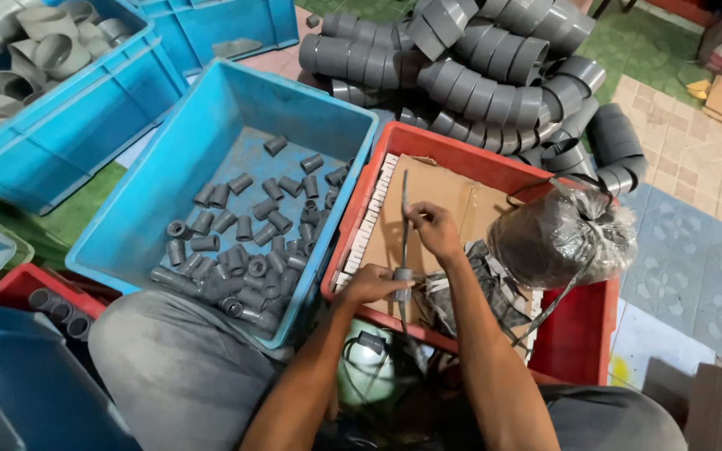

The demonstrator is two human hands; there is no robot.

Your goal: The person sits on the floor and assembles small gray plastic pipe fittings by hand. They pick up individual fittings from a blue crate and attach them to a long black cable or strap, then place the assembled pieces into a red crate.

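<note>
My left hand (375, 284) grips a small grey pipe fitting (403, 275) over the red crate (582, 330). A thin grey strap (404, 213) runs up from the fitting, and my right hand (433, 230) pinches that strap higher up. Under both hands, a piece of cardboard (461, 200) lies flat inside the red crate. To the left, a blue crate (202, 134) holds several loose grey pipe fittings (248, 250).
A plastic-wrapped dark bundle (557, 238) rests on the red crate's right side. Stacked grey pipe elbows (495, 75) pile up on the floor behind. Another blue crate (77, 117) with large grey fittings stands at far left. My knee (169, 367) is at lower left.
</note>
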